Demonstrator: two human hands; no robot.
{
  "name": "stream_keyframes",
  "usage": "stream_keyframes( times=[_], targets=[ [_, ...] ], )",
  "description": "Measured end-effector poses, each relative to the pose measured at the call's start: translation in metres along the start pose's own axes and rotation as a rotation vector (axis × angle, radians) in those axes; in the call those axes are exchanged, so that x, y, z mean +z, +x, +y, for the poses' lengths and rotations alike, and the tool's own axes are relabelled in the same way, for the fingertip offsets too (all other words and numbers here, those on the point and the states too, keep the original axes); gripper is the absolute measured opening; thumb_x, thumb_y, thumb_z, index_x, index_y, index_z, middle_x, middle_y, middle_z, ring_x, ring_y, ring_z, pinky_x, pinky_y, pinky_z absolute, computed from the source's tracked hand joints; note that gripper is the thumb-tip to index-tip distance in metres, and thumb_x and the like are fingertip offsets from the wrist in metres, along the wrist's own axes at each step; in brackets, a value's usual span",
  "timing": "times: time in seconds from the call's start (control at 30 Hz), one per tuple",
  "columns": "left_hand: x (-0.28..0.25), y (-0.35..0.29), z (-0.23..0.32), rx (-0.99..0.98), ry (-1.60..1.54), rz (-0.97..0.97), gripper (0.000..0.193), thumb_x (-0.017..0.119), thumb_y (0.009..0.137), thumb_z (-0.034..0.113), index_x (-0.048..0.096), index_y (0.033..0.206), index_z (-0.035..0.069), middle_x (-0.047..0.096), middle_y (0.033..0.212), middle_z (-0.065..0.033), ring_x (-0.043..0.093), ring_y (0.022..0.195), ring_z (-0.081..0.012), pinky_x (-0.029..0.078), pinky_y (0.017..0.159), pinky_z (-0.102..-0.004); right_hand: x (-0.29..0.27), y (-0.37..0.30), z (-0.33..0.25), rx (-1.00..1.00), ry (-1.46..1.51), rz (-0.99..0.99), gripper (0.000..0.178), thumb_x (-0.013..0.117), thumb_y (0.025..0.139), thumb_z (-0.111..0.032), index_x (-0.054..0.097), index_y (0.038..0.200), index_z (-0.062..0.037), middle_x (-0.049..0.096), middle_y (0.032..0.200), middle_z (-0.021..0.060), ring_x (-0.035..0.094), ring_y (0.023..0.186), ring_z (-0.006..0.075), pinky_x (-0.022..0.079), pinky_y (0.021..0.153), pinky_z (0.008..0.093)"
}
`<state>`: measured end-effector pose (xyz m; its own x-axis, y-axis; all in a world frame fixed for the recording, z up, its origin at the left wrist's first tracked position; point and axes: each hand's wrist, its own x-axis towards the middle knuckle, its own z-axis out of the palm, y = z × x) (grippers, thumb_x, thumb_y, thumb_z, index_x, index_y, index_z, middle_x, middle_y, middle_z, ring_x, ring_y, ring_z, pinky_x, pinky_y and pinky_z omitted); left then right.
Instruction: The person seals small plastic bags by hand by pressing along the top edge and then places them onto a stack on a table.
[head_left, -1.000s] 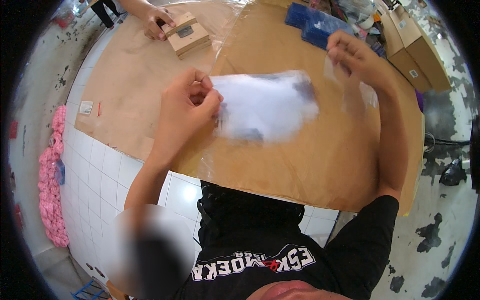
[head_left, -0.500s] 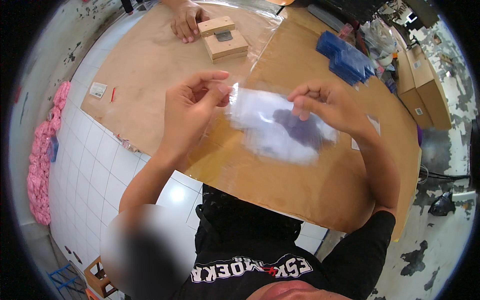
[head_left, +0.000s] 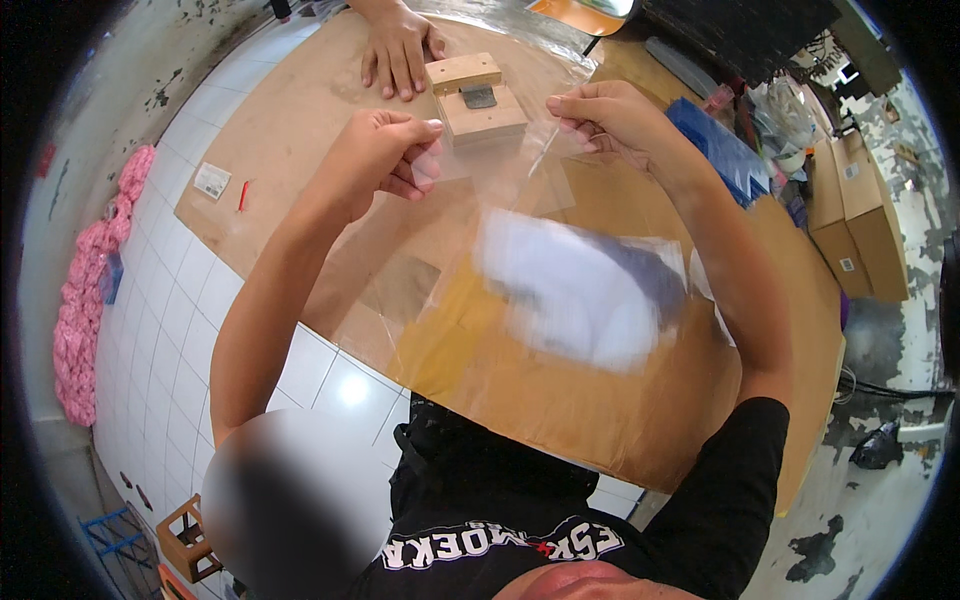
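A thin clear plastic bag (head_left: 505,165) stretches between my two hands, see-through and hard to outline. My left hand (head_left: 385,155) pinches its left edge, thumb against curled fingers. At its right side, my right hand (head_left: 612,122) has thumb and fingertips pressed together on the plastic. Below them lies a blurred pile of white-looking clear plastic bags (head_left: 570,290) on the brown-covered table, with a dark purplish shade over its right part. Just beyond the held bag stands a wooden block jig (head_left: 485,115) with a small grey metal plate (head_left: 479,96) on it.
Another person's hand (head_left: 400,55) rests flat beside the jig. Blue flat packs (head_left: 715,150) are stacked at the far right, near cardboard boxes (head_left: 855,215). A white label (head_left: 212,180) and a red stick (head_left: 243,196) lie at the left of the table (head_left: 740,420).
Both my hands have moved away from me, off the pile toward the jig, with the clear bag spread between them. The other person's hand has flattened beside the jig.
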<state>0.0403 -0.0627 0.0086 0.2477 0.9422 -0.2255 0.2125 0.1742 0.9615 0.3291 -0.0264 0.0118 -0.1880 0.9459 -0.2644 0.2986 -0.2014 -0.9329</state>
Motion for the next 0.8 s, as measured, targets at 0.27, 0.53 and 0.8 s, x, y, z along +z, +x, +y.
stream_keyframes(
  times=[0.27, 0.53, 0.8],
  targets=[
    [-0.009, 0.035, -0.003, -0.168, -0.028, -0.023, 0.029, 0.067, 0.086, 0.032, 0.063, 0.085, 0.003, 0.063, 0.07, -0.0071, 0.061, 0.055, -0.0152, 0.051, 0.049, -0.0277, 0.004, 0.025, -0.007, 0.117, 0.052, -0.018, 0.021, 0.077, 0.084, -0.022, 0.063, 0.082, -0.0055, 0.061, 0.072, -0.0014, 0.053, 0.055, 0.004, 0.041, 0.043, 0.0183],
    [-0.015, 0.049, -0.013, -0.126, -0.095, 0.035, 0.028, 0.066, 0.088, 0.032, 0.064, 0.087, 0.003, 0.063, 0.072, -0.0061, 0.062, 0.057, -0.0138, 0.053, 0.052, -0.0265, 0.008, 0.046, 0.006, 0.075, 0.137, 0.009, 0.025, 0.078, 0.084, -0.026, 0.063, 0.077, -0.0074, 0.062, 0.071, 0.0, 0.057, 0.056, 0.0078, 0.045, 0.049, 0.0226],
    [-0.016, 0.05, -0.019, -0.096, -0.174, 0.072, 0.027, 0.065, 0.092, 0.03, 0.064, 0.087, 0.004, 0.064, 0.073, -0.0057, 0.064, 0.058, -0.014, 0.055, 0.054, -0.0253, 0.015, 0.051, 0.012, 0.033, 0.201, 0.072, 0.026, 0.076, 0.087, -0.026, 0.062, 0.077, -0.0063, 0.064, 0.067, 0.0033, 0.059, 0.051, 0.0106, 0.05, 0.048, 0.0237]
  ],
)
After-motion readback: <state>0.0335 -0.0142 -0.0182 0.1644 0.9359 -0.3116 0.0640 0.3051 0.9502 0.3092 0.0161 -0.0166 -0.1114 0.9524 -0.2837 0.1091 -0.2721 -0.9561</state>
